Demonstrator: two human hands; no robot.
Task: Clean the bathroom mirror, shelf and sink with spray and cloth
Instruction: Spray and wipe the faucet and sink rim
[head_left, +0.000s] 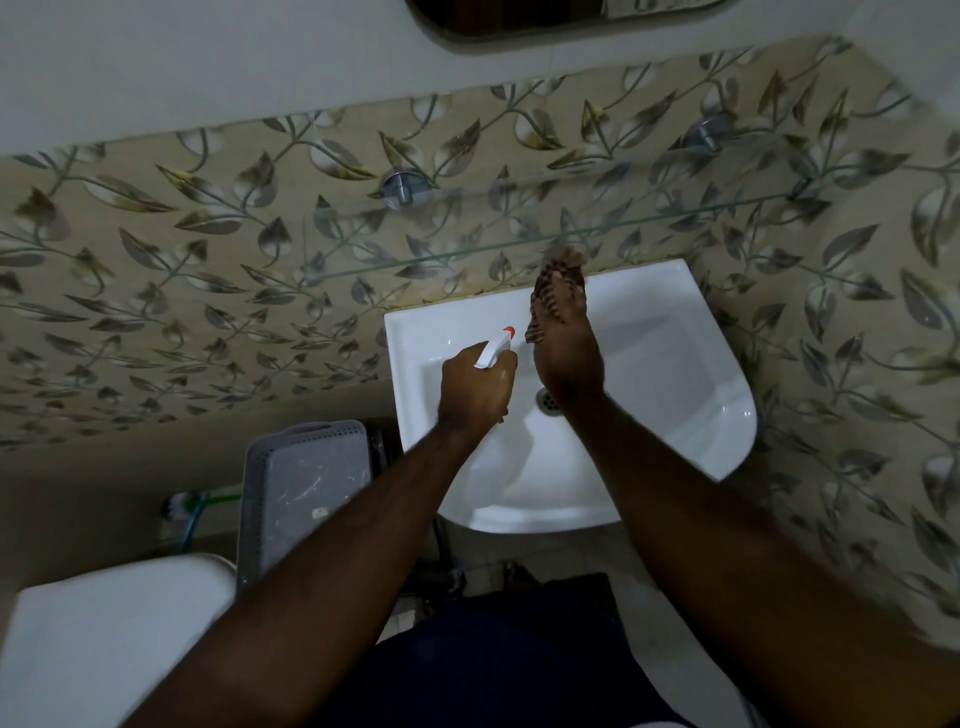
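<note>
The left hand is positioned over the white sink, its fingers wrapped tight around a spray bottle; only the white head with its orange nozzle tip is visible, aimed toward the wall. The right hand is raised above the basin, fingers closed on a dark patterned cloth that meets the front edge of the glass shelf. The drain lies below the right wrist. The mirror shows at the upper frame edge. A grey basket stands left of the sink.
</note>
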